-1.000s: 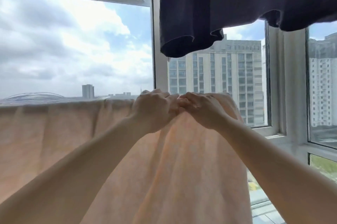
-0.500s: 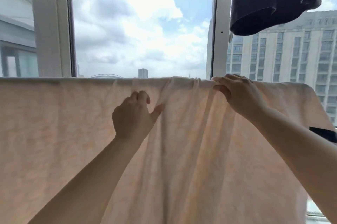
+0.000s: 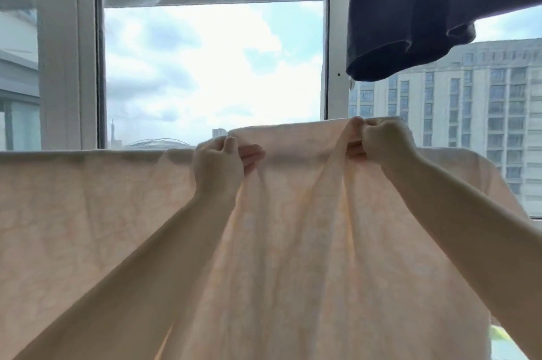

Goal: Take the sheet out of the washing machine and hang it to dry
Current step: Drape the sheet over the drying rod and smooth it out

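A pale peach sheet (image 3: 88,213) hangs in front of me across the whole width of the view, draped over a line or rail that the cloth hides. My left hand (image 3: 218,166) pinches the sheet's top edge near the middle. My right hand (image 3: 381,144) grips the same edge further right, fist closed on a bunched fold. Between the two hands the edge is lifted above the level of the rest of the sheet, and folds run down from both grips.
A dark navy garment (image 3: 410,13) hangs overhead at the upper right, just above my right hand. Behind the sheet are tall windows with white frames (image 3: 334,60). A large building (image 3: 484,113) shows outside on the right.
My left hand, flat against the cloth before, now pinches the top edge. Both hands have raised the stretch of edge between them above the hanging line. The view shifted slightly.
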